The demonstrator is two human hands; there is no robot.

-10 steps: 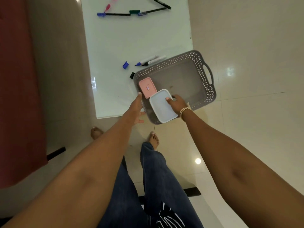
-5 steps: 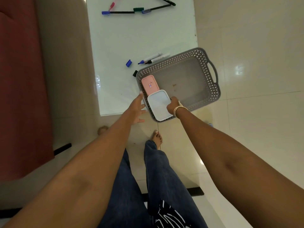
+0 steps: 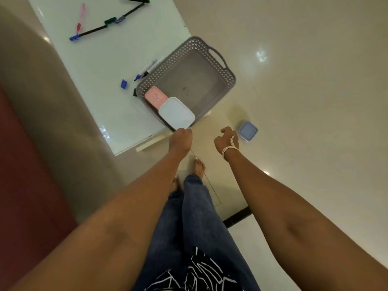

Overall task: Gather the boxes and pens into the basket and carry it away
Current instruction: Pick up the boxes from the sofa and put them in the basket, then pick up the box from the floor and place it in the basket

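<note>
A grey perforated basket [image 3: 218, 66] overhangs the near corner of the pale glass table [image 3: 109, 66]. Inside it lies a pink box [image 3: 155, 97], with a white box [image 3: 176, 113] leaning on the basket's near corner. A blue box [image 3: 247, 131] sits on the floor to the right. My left hand [image 3: 181, 138] is at the basket's near corner just below the white box, with its fingers curled down and their tips hidden. My right hand [image 3: 226, 139] hangs loosely curled and holds nothing, just left of the blue box. Two markers [image 3: 148, 68] lie beside the basket.
A blue cap [image 3: 123, 84] and a black cap [image 3: 134, 92] lie on the table left of the basket. Several pens [image 3: 98, 28] lie at the table's far end. A dark red sofa [image 3: 25, 164] fills the left side. My bare feet stand on glossy tiles.
My right hand has let go of the white box and pulled back to the right. My left hand moved to the basket's near corner. The view swung, and the blue box on the floor now shows.
</note>
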